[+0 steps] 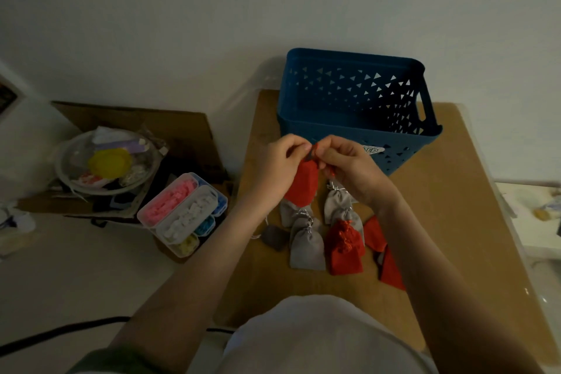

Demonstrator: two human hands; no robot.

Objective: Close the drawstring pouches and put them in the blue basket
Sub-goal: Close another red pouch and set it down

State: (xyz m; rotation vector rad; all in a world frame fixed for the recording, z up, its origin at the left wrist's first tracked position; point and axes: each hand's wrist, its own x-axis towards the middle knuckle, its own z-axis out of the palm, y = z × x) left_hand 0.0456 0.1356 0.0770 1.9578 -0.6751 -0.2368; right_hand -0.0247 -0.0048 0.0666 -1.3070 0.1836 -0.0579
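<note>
Pinching red pouch (pixel 302 184) by its top, left hand (pixel 274 162) and right hand (pixel 350 165) hang it long-axis vertical; blue basket (pixel 349 130) sits just beyond at 1 o'clock, right hand nearer.

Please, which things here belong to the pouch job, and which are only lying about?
Job: red pouch pinched at its top by left hand and right hand; grey pouches, red pouches on table; blue basket.
Lying about: clear boxes of coloured pieces; bowl of oddments; black cable.
</note>
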